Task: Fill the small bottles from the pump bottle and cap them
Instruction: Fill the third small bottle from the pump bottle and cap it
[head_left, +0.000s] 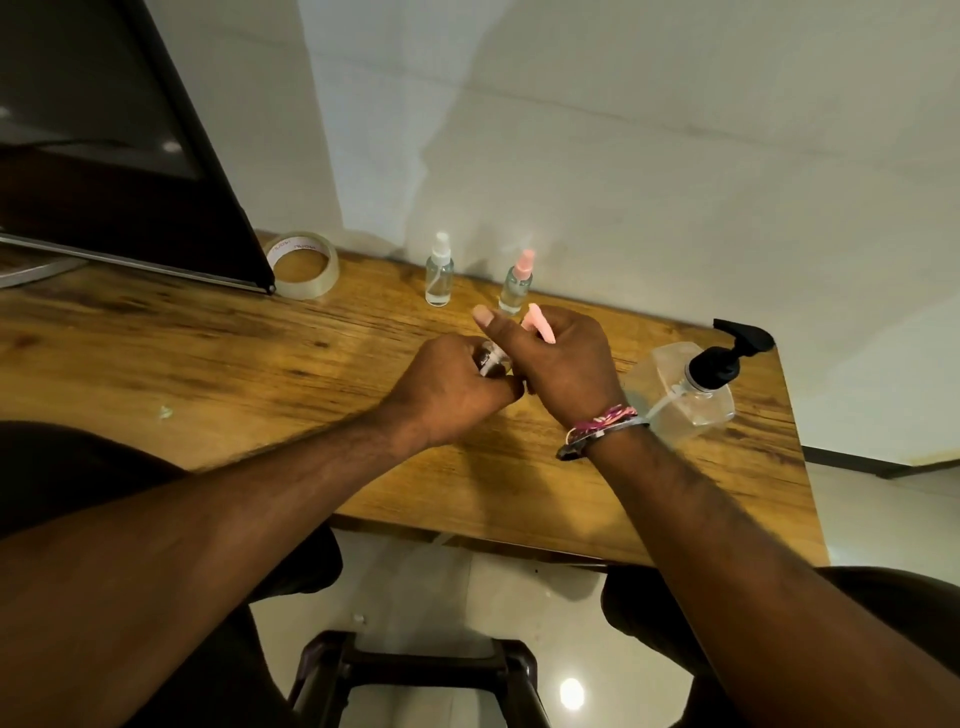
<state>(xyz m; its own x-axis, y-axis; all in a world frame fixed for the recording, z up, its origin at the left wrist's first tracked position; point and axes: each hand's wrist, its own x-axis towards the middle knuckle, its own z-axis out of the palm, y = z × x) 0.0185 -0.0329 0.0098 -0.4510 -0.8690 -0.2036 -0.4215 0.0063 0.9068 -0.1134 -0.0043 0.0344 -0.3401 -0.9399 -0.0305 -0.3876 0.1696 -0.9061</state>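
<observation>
Both hands are meeting over the middle of the wooden table (208, 338): the left hand (447, 389) is curling its fingers round a small clear bottle (493, 361), gripping it low and holding it just above the tabletop, while the right hand (563, 364) is pinching a pink spray cap (537, 322) between its fingers, thumb sticking out straight towards the wall. Cap and bottle are sitting close together; whether they are touching is hidden by the fingers. A braided pink wristband (602, 423) is circling the right wrist. Standing upright near the table's far edge are two more small bottles, well apart from the hands: one with a white spray cap (439, 275) to the left, one with a pink spray cap (517, 283) just beyond the right thumb. Lying to the right of the right hand is the clear pump bottle (685, 389), its black pump head (727, 353) pointing towards the table's far right corner. Resting at the far left are a roll of clear tape (306, 265) and, just beside it, a dark monitor (119, 145). A dark stool (415, 670) is showing below, between the person's knees.
</observation>
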